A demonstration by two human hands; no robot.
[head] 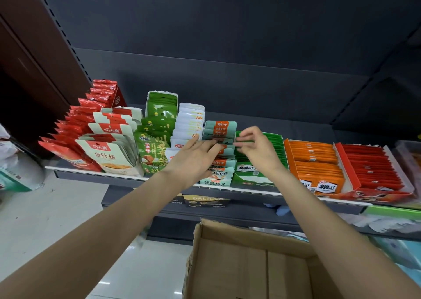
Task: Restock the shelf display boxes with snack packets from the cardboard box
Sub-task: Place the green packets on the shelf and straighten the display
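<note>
Both my hands reach to the teal and orange snack packets (220, 127) standing in a teal display box (216, 181) at the middle of the shelf. My left hand (196, 156) lies over the packets with fingers extended, its fingertips on a packet's top edge. My right hand (255, 147) pinches the right end of the same row of packets. The open cardboard box (250, 264) stands below the shelf at the bottom; the part of its inside in view shows only bare cardboard.
Along the shelf edge (95, 172) stand other display boxes: red packets (75, 134) and white-red packets (111, 148) at left, green packets (159, 120), white packets (190, 120), a green box (271, 148), an orange box (316, 166) and a red box (373, 168) at right. Lower shelves hold more goods.
</note>
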